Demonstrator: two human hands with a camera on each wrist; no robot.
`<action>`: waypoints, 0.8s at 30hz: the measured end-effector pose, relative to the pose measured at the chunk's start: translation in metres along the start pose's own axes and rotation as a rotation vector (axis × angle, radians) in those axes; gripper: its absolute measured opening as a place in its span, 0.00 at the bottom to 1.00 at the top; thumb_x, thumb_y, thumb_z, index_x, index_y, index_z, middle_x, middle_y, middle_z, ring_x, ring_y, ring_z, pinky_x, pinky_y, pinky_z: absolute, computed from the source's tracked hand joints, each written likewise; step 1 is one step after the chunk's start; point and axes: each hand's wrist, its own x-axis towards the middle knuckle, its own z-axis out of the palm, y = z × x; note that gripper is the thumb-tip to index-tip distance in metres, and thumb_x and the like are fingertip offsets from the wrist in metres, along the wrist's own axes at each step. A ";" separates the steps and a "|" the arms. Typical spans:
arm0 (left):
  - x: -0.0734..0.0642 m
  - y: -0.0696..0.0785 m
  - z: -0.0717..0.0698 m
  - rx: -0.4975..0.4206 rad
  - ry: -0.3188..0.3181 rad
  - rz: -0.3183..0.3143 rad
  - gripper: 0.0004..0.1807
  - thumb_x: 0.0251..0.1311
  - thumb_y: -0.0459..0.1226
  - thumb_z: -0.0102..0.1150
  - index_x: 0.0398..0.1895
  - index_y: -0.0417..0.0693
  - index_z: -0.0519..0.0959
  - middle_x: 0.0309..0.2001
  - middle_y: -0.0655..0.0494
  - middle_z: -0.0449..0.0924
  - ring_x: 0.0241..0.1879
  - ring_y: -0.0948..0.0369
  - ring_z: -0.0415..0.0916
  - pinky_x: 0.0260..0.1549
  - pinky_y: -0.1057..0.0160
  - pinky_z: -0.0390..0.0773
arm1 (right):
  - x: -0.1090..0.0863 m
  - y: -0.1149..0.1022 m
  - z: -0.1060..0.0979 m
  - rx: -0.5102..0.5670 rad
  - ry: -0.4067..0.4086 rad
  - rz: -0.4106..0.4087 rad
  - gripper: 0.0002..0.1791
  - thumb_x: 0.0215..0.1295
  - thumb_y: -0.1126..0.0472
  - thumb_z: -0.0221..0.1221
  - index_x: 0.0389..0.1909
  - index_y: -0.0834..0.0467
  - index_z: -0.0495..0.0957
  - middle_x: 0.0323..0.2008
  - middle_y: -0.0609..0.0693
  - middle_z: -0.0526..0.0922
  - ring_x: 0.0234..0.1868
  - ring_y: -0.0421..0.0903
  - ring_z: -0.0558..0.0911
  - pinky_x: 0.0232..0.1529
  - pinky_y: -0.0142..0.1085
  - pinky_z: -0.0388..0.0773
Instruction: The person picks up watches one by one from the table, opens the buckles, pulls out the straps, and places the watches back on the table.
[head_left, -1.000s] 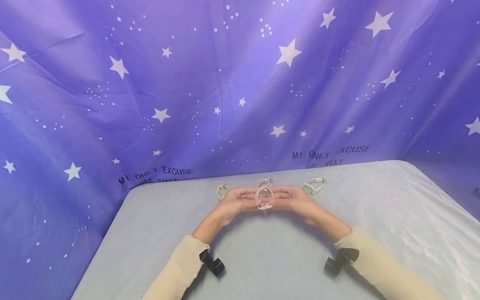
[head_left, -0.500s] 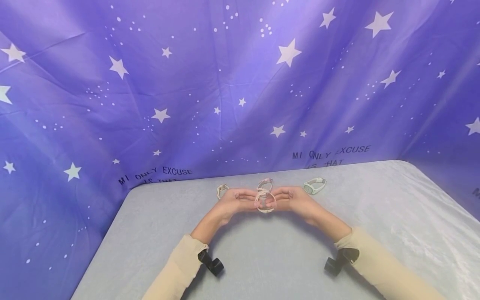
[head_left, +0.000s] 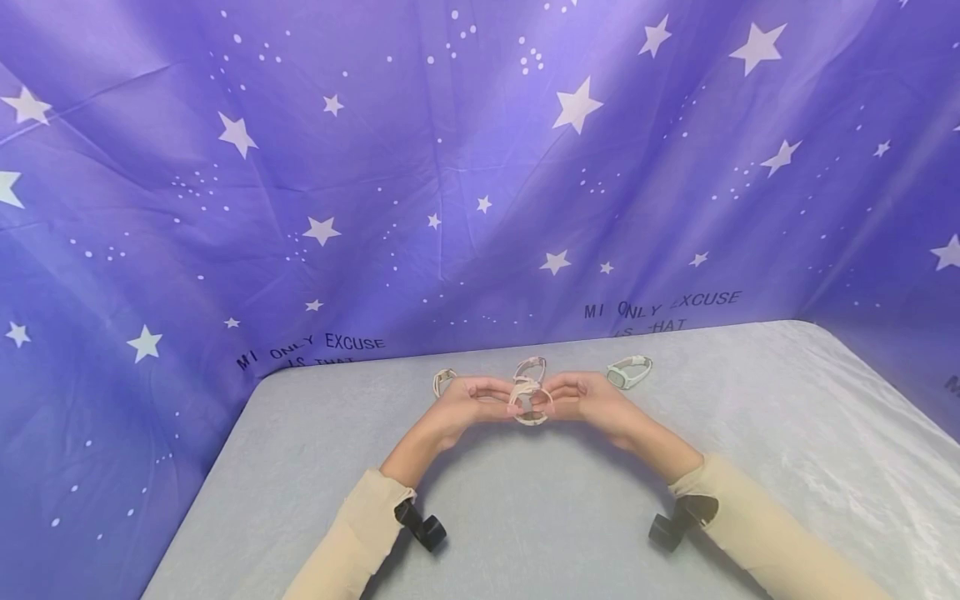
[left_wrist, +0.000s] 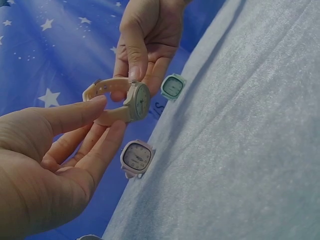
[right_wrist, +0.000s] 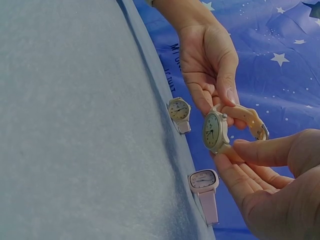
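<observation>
A cream wristwatch [left_wrist: 142, 102] with a round dial and a buckled strap is held up between both hands. My left hand [head_left: 467, 403] pinches one side of its strap between thumb and fingers. On the opposite side, my right hand [head_left: 587, 398] pinches the strap near the case. The right wrist view shows the watch's dial [right_wrist: 212, 132] facing away from the palms, with the strap looped back to its buckle. Fingers hide parts of the strap.
Behind the hands, a pink square watch [left_wrist: 136, 158], a mint green watch [head_left: 628, 372] and a beige round watch [right_wrist: 179, 111] stand on the grey cloth-covered table [head_left: 540, 517]. A purple star-patterned curtain [head_left: 390, 183] hangs along the far edge.
The held watch has tilted and come slightly lower between the hands, its loop now looking rounder. Fingers have shifted a little on the strap. The other watches have not moved.
</observation>
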 end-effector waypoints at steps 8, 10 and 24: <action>0.001 -0.003 0.001 0.040 0.020 0.010 0.21 0.53 0.26 0.71 0.53 0.32 0.82 0.39 0.53 0.89 0.38 0.63 0.85 0.50 0.60 0.86 | -0.001 -0.003 0.003 -0.078 0.004 -0.003 0.24 0.62 0.65 0.67 0.58 0.68 0.77 0.51 0.61 0.87 0.51 0.51 0.87 0.59 0.43 0.83; 0.001 -0.003 0.002 0.056 0.019 0.015 0.21 0.53 0.26 0.71 0.52 0.32 0.82 0.40 0.51 0.89 0.38 0.62 0.86 0.50 0.60 0.86 | -0.002 -0.006 0.004 -0.107 0.009 -0.028 0.25 0.63 0.65 0.67 0.60 0.67 0.76 0.52 0.61 0.86 0.53 0.53 0.86 0.59 0.44 0.83; -0.003 0.000 0.014 0.215 0.006 0.130 0.17 0.52 0.25 0.71 0.47 0.32 0.85 0.41 0.38 0.88 0.37 0.59 0.88 0.43 0.62 0.88 | -0.007 -0.013 0.010 -0.386 0.078 -0.272 0.16 0.64 0.67 0.66 0.52 0.67 0.82 0.48 0.60 0.88 0.51 0.56 0.87 0.60 0.52 0.81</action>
